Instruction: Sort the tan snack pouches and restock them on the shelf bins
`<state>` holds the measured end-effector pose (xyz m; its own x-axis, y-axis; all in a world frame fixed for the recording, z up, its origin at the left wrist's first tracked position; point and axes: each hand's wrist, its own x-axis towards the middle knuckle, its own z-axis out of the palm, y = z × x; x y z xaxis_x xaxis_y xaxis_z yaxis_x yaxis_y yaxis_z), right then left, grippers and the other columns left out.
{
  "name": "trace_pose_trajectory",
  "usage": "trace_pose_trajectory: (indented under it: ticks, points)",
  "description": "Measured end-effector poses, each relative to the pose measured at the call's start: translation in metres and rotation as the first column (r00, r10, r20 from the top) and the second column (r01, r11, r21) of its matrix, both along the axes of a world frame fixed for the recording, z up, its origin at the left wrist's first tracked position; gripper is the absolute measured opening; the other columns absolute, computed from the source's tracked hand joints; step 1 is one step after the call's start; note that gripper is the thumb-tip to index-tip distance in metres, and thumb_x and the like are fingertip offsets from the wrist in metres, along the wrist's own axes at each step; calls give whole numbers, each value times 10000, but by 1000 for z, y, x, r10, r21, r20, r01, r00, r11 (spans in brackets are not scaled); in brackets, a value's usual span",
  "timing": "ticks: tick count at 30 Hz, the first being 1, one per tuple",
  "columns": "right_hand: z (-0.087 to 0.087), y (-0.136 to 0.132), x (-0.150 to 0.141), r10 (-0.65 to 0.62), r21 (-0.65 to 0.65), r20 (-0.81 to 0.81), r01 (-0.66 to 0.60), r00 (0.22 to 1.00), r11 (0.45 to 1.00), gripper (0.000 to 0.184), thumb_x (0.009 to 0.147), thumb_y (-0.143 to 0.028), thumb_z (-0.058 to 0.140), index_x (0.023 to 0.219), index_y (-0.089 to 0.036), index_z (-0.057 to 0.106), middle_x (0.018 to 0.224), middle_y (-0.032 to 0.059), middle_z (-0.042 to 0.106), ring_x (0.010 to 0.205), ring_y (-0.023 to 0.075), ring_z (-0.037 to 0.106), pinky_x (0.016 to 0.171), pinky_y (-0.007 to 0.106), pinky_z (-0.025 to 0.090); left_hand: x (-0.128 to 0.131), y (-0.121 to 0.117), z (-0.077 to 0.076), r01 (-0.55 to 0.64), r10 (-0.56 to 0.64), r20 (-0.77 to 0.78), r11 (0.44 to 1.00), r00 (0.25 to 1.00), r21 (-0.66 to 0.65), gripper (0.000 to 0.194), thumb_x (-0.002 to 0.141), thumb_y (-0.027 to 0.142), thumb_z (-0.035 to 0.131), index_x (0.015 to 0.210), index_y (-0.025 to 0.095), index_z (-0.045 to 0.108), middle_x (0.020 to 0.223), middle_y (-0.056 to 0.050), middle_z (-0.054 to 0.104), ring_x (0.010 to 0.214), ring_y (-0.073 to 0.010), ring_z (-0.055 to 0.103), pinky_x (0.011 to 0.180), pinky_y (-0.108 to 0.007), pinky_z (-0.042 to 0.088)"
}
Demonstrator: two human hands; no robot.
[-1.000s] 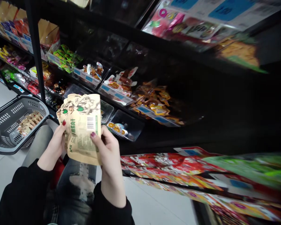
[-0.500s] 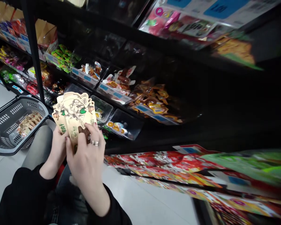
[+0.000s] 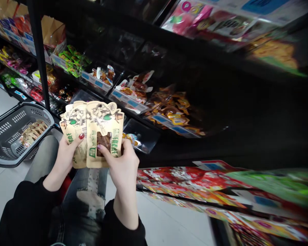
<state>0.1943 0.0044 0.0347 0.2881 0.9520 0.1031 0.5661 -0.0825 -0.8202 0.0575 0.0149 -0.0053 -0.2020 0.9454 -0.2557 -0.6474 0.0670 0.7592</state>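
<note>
My left hand (image 3: 64, 155) is closed on several beige snack pouches (image 3: 77, 131), fanned in a stack, its thumb lying on the front one. Beside them, my right hand (image 3: 124, 165) pinches another beige snack pouch (image 3: 94, 135), thumb in front and fingers behind. That pouch has green lettering, a drawn figure and a clear window showing dark brown pieces. It overlaps the right edge of the stack. Both hands are above my knees, before the lower shelf bins.
At the left, a grey shopping basket (image 3: 5, 150) holds several similar pouches (image 3: 34, 132). Shelf bins of wrapped snacks (image 3: 170, 112) run across the middle. Red packets (image 3: 179, 177) line a shelf at the lower right. A black shelf post (image 3: 38, 51) rises at the left.
My right hand has moved right and turned, with one pouch drawn partly off the stack. The fanned stack now shows at the left, under my left thumb.
</note>
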Motion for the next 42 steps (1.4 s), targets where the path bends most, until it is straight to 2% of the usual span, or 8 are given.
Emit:
trace_pose_trajectory:
  ticks: [6,10,13,15,22,32,38,42]
  points:
    - [-11,12,14,129,-36,-460,-163,879,986,286,710,-473,617,699,-196,547,630,-30,555,572,130,478,555,256,376,-6,2,-1,49,-49,12,998,999,-29,432,642,278,804,1031,143,674,1025,-95,744,1004,-293,676,876,-390,535]
    - [-16,14,30,-66,134,-486,148,871,980,296,679,-460,661,699,-192,537,652,-37,558,605,121,477,586,248,386,-14,5,-5,54,-46,111,996,993,-70,357,613,254,797,935,149,687,981,-78,755,1046,-299,659,913,-386,525]
    - [-18,16,47,-307,284,-435,453,847,845,298,663,-459,647,682,-195,511,659,-33,549,625,124,469,600,250,380,-22,6,-6,93,-57,229,984,972,-151,285,625,276,750,872,156,675,920,-69,760,1045,-301,661,928,-397,525]
    - [-20,16,53,-393,311,-341,497,854,810,288,658,-452,637,670,-195,509,636,-32,532,611,125,453,590,254,364,-24,5,-4,131,-90,283,983,955,-128,295,618,287,731,877,159,668,915,-71,759,1062,-309,654,938,-407,523]
    - [-19,9,23,-39,111,-188,61,981,992,262,772,-439,560,670,-203,506,509,-77,398,509,99,336,524,238,296,-15,-1,-1,250,-239,271,968,932,-8,421,570,273,775,958,158,659,957,-71,752,1079,-318,644,928,-408,527]
    - [-21,9,7,235,31,-56,-233,970,972,246,874,-395,439,721,-208,488,564,-58,443,509,107,403,508,235,325,-16,0,-6,280,-274,194,960,942,-4,416,576,280,785,955,150,674,908,-88,754,1006,-317,674,864,-402,551]
    - [-7,-9,2,31,483,243,-149,970,863,172,844,-377,561,821,-208,545,781,17,544,738,170,523,657,287,412,-9,1,-6,192,-190,102,981,976,-5,351,594,266,794,909,138,707,866,-78,762,853,-270,711,755,-342,572]
    - [-2,-22,-17,67,307,520,-260,851,916,244,807,-429,627,769,-213,521,689,-5,533,662,178,499,641,302,364,-3,1,-3,89,-88,51,996,995,-8,322,601,258,809,884,139,711,860,-63,764,797,-236,711,706,-305,566]
